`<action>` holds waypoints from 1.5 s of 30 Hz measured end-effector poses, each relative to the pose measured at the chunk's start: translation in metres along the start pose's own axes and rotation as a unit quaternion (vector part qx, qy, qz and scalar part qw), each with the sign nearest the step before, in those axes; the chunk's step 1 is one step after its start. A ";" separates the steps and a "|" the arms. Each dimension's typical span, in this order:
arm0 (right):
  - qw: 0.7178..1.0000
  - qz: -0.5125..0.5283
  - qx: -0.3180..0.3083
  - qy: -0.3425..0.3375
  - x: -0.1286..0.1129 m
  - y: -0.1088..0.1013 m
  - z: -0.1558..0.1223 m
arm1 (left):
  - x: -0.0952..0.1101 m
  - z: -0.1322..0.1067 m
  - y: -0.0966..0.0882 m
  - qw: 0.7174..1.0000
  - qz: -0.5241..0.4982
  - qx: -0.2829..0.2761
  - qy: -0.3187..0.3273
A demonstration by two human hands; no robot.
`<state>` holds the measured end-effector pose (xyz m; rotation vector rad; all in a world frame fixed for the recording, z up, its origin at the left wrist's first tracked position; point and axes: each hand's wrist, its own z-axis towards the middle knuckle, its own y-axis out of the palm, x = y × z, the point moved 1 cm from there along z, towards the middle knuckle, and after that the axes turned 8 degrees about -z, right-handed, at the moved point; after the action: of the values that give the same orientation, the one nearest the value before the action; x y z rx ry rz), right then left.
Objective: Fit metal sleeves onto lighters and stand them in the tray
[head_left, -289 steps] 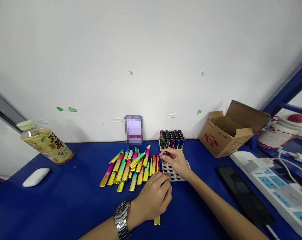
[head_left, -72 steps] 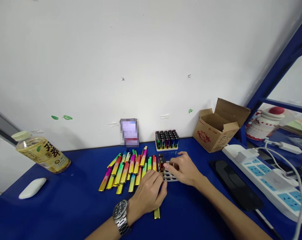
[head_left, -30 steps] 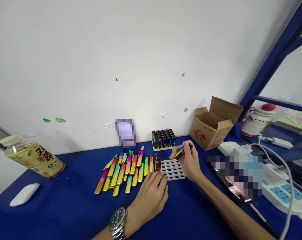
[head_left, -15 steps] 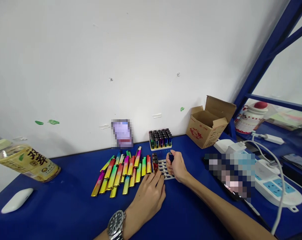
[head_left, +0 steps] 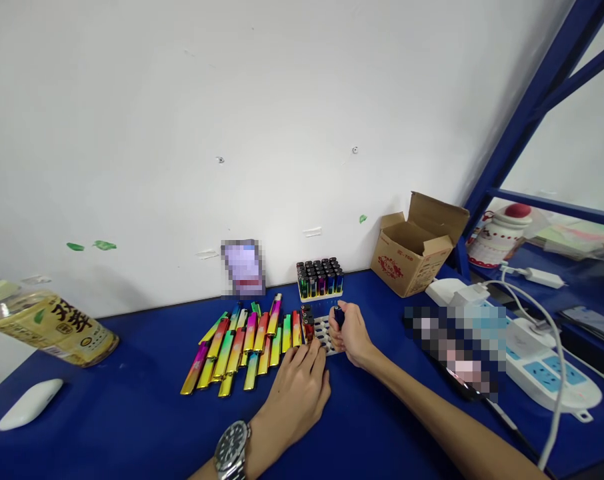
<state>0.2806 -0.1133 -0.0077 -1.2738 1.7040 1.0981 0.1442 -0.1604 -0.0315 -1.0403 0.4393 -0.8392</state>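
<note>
My right hand [head_left: 353, 335] is closed around a dark blue lighter [head_left: 339, 315], its top poking out above the fist. It is over the right side of a white tray with holes [head_left: 322, 326]. A short row of dark-topped lighters [head_left: 308, 320] stands upright along the tray's left side. My left hand [head_left: 302, 381] lies palm down with fingers stretched out, their tips at the tray's near left corner by that row. Left of it lies a pile of loose shiny, multicoloured lighters [head_left: 237, 350]. Behind the tray, another holder packed with upright lighters [head_left: 321, 280] stands near the wall.
An open cardboard box [head_left: 407, 260] stands at back right. Farther right are a power strip [head_left: 552, 380] with plugs and white cables, and a blurred dark object [head_left: 455, 353]. To the left are a drink bottle [head_left: 57, 327] and a white mouse [head_left: 31, 404]. A blurred phone-like screen [head_left: 243, 267] leans on the wall.
The view has shifted very slightly. My right hand stays closed on the dark blue lighter over the tray, moved a touch left at most. My left hand rests in the same place.
</note>
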 end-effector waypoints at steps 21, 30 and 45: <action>0.853 -0.255 -0.003 -0.456 0.009 -0.021 0.009 | 0.001 0.000 -0.004 0.993 -0.009 0.108 0.047; 0.695 -0.491 0.007 -0.525 0.009 -0.017 0.000 | 0.001 -0.002 -0.002 0.994 -0.006 0.100 0.047; 0.639 -0.659 0.045 -0.395 -0.003 -0.008 -0.019 | -0.051 0.017 -0.028 0.966 0.197 0.052 -0.159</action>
<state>0.2876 -0.1310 0.0002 -1.2186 -0.0606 0.4250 0.1124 -0.1176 -0.0020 -0.9278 0.3103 -0.3281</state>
